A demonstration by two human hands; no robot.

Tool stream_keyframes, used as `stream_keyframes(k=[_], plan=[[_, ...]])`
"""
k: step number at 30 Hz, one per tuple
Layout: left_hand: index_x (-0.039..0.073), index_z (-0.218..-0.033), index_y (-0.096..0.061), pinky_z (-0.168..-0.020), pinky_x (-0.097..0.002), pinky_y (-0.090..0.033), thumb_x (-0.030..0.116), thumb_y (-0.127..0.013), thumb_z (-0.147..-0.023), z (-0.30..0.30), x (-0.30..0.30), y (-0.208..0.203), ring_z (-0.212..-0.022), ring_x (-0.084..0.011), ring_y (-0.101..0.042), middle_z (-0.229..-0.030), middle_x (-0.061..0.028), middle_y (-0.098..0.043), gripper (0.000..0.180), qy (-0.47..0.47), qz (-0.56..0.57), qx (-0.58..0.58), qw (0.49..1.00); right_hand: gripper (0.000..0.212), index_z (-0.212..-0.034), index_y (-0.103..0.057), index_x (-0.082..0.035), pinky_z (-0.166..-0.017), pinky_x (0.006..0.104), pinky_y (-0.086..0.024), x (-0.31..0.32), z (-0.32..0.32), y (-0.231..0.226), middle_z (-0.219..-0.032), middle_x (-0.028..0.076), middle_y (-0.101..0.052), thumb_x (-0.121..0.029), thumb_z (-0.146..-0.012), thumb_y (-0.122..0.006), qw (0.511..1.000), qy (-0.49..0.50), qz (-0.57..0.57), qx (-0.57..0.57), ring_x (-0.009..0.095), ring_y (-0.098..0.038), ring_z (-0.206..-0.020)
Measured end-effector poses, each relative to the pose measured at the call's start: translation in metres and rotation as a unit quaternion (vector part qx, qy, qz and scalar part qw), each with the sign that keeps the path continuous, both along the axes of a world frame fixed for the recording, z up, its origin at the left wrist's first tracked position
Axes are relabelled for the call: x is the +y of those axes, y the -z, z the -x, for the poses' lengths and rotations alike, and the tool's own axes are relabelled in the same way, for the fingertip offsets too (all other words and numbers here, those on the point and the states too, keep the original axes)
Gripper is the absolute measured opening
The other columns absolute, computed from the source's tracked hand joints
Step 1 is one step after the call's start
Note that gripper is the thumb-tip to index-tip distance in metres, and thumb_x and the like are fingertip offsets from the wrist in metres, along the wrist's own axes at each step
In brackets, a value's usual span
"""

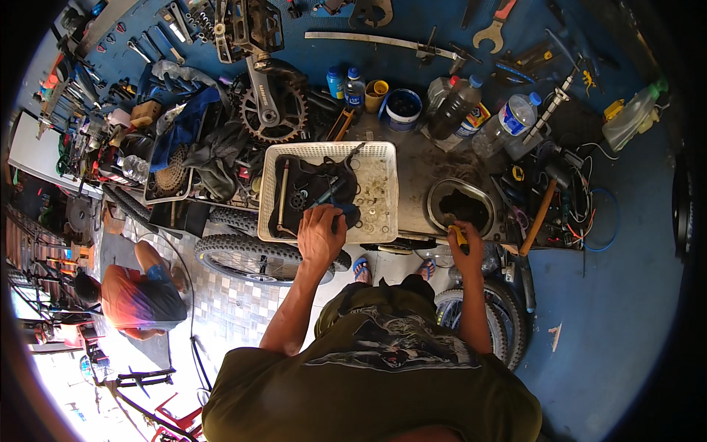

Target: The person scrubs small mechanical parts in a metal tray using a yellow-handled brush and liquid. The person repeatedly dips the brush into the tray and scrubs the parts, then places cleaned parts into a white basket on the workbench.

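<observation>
My left hand [321, 234] reaches over the near edge of a white plastic basket [390, 193], its fingers curled against a dark blue, rounded object [348, 215] whose kind I cannot make out. Under it in the basket lie a black cloth [303, 173], a long metal wrench-like bar [283, 193] and small dark parts. On the bare side of the basket floor, several small parts and dirt show. My right hand [467, 254] is closed around a small yellow-handled tool [461, 236]. It is at the near rim of a metal pan [434, 199] with dark contents; the tool's tip is hard to see.
Behind the basket stand a crankset [269, 110], a blue-and-white tub [403, 108] and plastic bottles [518, 116]. A hammer [540, 214] and cables lie on the right. Bicycle tyres [254, 258] are below the bench. Another person [143, 295] crouches at the left.
</observation>
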State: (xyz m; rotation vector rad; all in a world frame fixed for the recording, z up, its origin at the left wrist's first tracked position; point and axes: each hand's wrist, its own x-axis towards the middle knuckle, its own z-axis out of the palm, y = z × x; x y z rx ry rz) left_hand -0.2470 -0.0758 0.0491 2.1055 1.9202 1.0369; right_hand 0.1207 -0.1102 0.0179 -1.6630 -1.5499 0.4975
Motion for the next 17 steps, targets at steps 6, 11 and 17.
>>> stream_keyframes(k=[6,11,17], plan=[[0.01,-0.103,-0.077,-0.093,-0.0466,-0.056,0.013,-0.08,-0.086,0.0002,0.0001,0.0009,-0.106,-0.0345,-0.068,-0.113,-0.0087,-0.075,0.017,0.0,0.0,0.002,1.0,0.026,-0.116,-0.071,0.0,-0.09,0.0406,-0.057,-0.0003,-0.0013,0.0034,-0.108,0.018,-0.075,-0.016,-0.097,-0.077,1.0,0.001,0.003,0.003,0.034,-0.073,-0.101],[0.01,-0.103,-0.077,-0.092,-0.0465,-0.056,0.013,-0.08,-0.086,0.0003,0.0007,0.0015,-0.105,-0.0348,-0.068,-0.113,-0.009,-0.075,0.018,0.001,0.0,0.002,1.0,0.026,-0.117,-0.071,-0.001,-0.089,0.0408,-0.057,-0.0008,-0.0009,0.0012,-0.108,0.018,-0.075,-0.017,-0.098,-0.077,1.0,-0.001,-0.001,-0.007,0.033,-0.073,-0.102],[0.011,-0.104,-0.077,-0.092,-0.0468,-0.056,0.016,-0.081,-0.086,0.0015,0.0002,0.0014,-0.106,-0.0347,-0.068,-0.114,-0.0092,-0.075,0.02,0.005,-0.003,0.007,1.0,0.026,-0.119,-0.071,-0.003,-0.089,0.0408,-0.057,-0.0011,-0.0003,0.0018,-0.111,0.019,-0.074,-0.019,-0.099,-0.075,1.0,0.008,0.022,0.008,0.034,-0.073,-0.103]])
